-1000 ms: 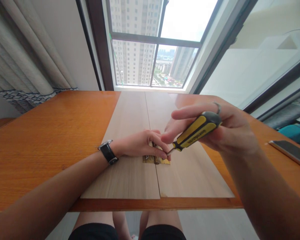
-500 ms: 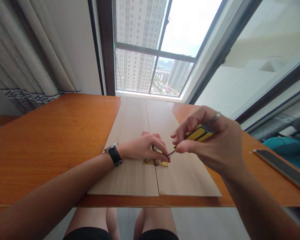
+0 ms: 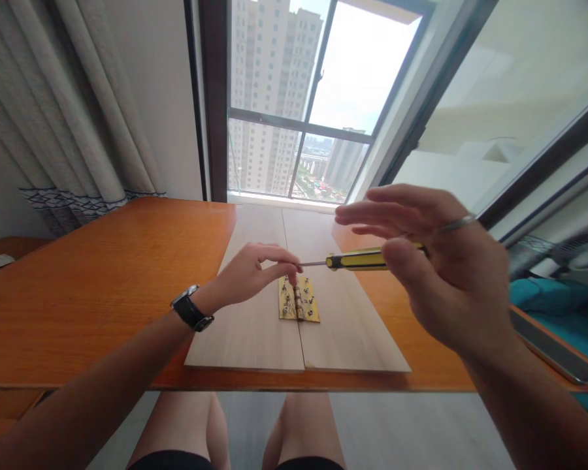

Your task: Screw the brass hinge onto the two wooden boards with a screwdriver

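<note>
My right hand (image 3: 441,274) holds a yellow-and-black screwdriver (image 3: 355,260) by the end of its handle, against the thumb, with the other fingers stretched out. The shaft lies nearly level and points left. At its tip, the thumb and forefinger of my left hand (image 3: 259,271) pinch the end; whether a screw is also there is too small to tell. Below the left fingertips, a brass hinge (image 3: 298,303) spans the seam between two pale wooden boards, the left board (image 3: 245,339) and the right board (image 3: 357,333). Several screws stand in both hinge leaves.
The boards lie on an orange-brown wooden table (image 3: 127,281), its front edge just before my legs. A dark, flat phone-like object (image 3: 556,346) rests at the right edge, beside teal fabric (image 3: 543,297). A window (image 3: 298,124) and a grey curtain (image 3: 73,98) stand behind.
Both hands have lifted off the hinge and moved toward the window, uncovering it. The screwdriver has swung from slanting down to nearly level, and my right fingers have opened out from its handle.
</note>
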The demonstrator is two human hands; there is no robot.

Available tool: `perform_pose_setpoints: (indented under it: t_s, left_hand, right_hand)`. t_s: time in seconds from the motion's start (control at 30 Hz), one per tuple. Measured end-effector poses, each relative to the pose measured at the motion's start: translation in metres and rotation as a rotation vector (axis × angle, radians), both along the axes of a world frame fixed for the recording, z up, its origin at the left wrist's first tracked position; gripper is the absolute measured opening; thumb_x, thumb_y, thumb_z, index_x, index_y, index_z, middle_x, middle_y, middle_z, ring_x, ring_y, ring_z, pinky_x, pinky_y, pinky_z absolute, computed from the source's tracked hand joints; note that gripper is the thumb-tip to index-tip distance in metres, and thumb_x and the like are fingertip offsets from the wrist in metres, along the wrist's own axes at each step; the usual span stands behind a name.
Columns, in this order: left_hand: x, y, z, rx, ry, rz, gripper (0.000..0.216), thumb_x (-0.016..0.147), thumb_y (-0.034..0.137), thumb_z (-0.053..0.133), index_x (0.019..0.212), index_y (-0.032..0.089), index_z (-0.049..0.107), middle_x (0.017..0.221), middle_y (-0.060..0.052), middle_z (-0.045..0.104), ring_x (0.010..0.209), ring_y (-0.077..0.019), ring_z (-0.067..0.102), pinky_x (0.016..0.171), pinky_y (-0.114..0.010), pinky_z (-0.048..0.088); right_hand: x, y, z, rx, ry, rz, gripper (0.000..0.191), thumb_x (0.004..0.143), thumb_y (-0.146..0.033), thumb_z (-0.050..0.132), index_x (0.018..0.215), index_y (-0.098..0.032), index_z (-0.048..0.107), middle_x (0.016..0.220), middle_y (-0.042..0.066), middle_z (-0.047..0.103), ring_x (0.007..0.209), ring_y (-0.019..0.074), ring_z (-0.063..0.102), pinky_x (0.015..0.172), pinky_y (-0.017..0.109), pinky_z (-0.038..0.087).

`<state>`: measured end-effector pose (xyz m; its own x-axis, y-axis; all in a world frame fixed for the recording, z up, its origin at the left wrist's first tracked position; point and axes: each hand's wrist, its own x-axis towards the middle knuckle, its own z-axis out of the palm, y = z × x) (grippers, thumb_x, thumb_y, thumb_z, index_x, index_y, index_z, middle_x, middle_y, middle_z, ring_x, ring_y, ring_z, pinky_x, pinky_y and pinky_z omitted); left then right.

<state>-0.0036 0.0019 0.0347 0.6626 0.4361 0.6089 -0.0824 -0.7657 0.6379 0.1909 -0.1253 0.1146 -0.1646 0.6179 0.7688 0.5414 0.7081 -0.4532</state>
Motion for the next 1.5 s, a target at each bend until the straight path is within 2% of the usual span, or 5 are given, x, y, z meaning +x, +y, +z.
perform_pose_setpoints:
  t_s: [0.23,0.6,1.03,1.23,1.5]
  left_hand:
    - [-0.05,0.044,-0.015,0.362,0.161,0.366,0.023,0.1,0.03,0.055,0.091,0.021,0.075,0.082,0.0,0.078,0.081,-0.0164,0.068,0.093,-0.035,0.034]
    - [-0.117,0.072,-0.017,0.005,0.139,0.49,0.042,0.09,0.056,0.057,0.085,0.017,0.073,0.078,-0.004,0.076,0.079,-0.0215,0.069,0.083,-0.031,0.05]
    - [-0.041,0.04,0.003,0.179,0.182,0.181,0.03,0.099,0.037,0.055,0.085,0.018,0.074,0.078,-0.001,0.075,0.078,-0.0155,0.067,0.083,-0.027,0.046]
    - [-0.047,0.038,-0.005,0.622,0.274,0.266,0.034,0.106,0.039,0.048,0.091,0.02,0.072,0.092,-0.003,0.076,0.095,-0.0187,0.062,0.093,-0.035,0.031]
    - [-0.077,0.021,-0.02,0.931,0.405,0.296,0.03,0.11,0.027,0.035,0.109,0.019,0.064,0.109,-0.006,0.073,0.103,-0.0201,0.057,0.085,-0.034,0.033]
  right_hand:
    - [0.014,0.01,-0.035,-0.318,-0.091,-0.122,0.05,0.096,-0.039,0.06,0.142,-0.028,0.045,0.137,0.009,0.066,0.13,0.0237,0.06,0.111,0.049,0.048]
    - [0.037,0.015,-0.072,-0.488,-0.169,-0.267,0.035,0.095,-0.043,0.055,0.123,-0.023,0.064,0.129,0.009,0.071,0.12,0.0283,0.066,0.104,0.052,0.052]
    - [0.0,0.003,-0.069,-0.531,-0.178,-0.129,0.043,0.097,-0.038,0.057,0.135,-0.02,0.061,0.124,0.01,0.074,0.11,0.0253,0.071,0.095,0.043,0.056]
    - [-0.037,-0.011,-0.089,-0.658,-0.062,-0.178,0.048,0.099,-0.03,0.048,0.143,-0.011,0.054,0.064,0.0,0.069,0.052,0.0176,0.066,0.057,0.029,0.055]
    - [-0.102,-0.001,-0.121,-0.394,-0.006,-0.194,0.052,0.098,-0.019,0.042,0.149,-0.019,0.049,0.12,0.017,0.073,0.112,0.0293,0.07,0.098,0.046,0.055]
